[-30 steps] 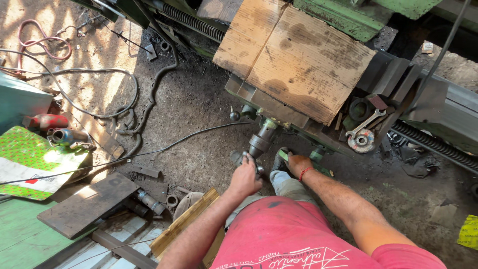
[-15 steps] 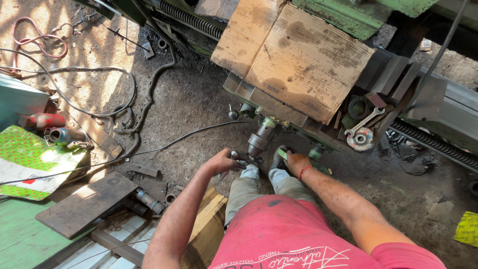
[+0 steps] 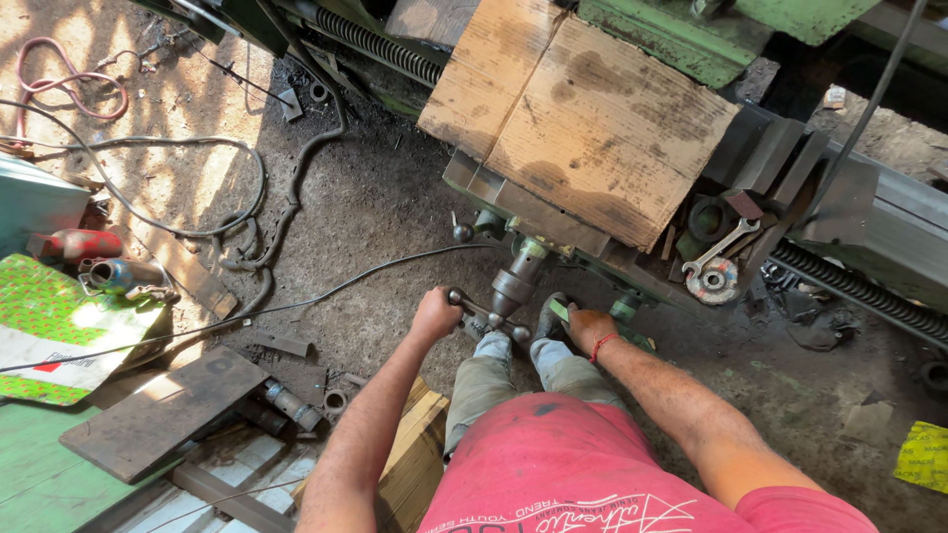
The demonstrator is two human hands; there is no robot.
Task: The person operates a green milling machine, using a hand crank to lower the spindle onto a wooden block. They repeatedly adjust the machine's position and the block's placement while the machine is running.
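I look straight down at a green lathe-like machine (image 3: 691, 30) from above my red shirt and grey trousers. My left hand (image 3: 435, 314) is closed around the ball end of a metal crank handle (image 3: 491, 318) on the machine's front. That handle sticks out below a grey hub (image 3: 518, 276). My right hand (image 3: 589, 329) rests on a green lever (image 3: 563, 311) just to the right, fingers curled over it. Both forearms reach forward from the bottom of the view.
Stained cardboard sheets (image 3: 592, 128) cover the machine top. A spanner (image 3: 721, 247) and a round disc (image 3: 713, 280) lie in a tray at right. Cables (image 3: 178, 227) cross the dirt floor. A dark metal plate (image 3: 163, 410) and wooden block (image 3: 420, 454) lie near my left side.
My left hand moved left and slightly up from in front of my knee, taking hold of the crank handle's end. My right hand stayed on the green lever.
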